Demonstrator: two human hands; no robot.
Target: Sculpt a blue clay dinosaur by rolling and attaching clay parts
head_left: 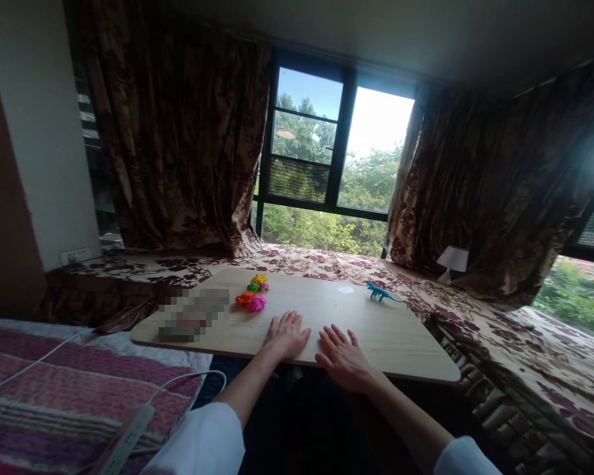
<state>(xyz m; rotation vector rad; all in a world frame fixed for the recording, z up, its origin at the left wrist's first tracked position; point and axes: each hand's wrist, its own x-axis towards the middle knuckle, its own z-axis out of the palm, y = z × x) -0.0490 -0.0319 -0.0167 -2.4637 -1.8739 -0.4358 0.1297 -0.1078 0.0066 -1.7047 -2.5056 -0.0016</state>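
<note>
My left hand (287,335) lies flat, palm down, on the near part of a pale wooden board (307,297), its fingers slightly apart. My right hand (340,353) rests the same way at the near edge, fingers spread, with nothing in it. A gap of bare board separates the two. Beyond my left hand sits a small cluster of crumpled, brightly coloured lumps: pink (257,302), orange (244,299), green (253,288) and yellow (259,279). Their material is unclear. A blue toy dinosaur (377,292) with a long tail stands toward the far right.
A small white piece (345,290) lies near the board's far edge. A blurred-out item (193,316) covers the left end. On the striped bedding (94,396) lies a power strip (129,439) with a white cable. A small lamp (452,260) stands on the floral-covered ledge (317,260).
</note>
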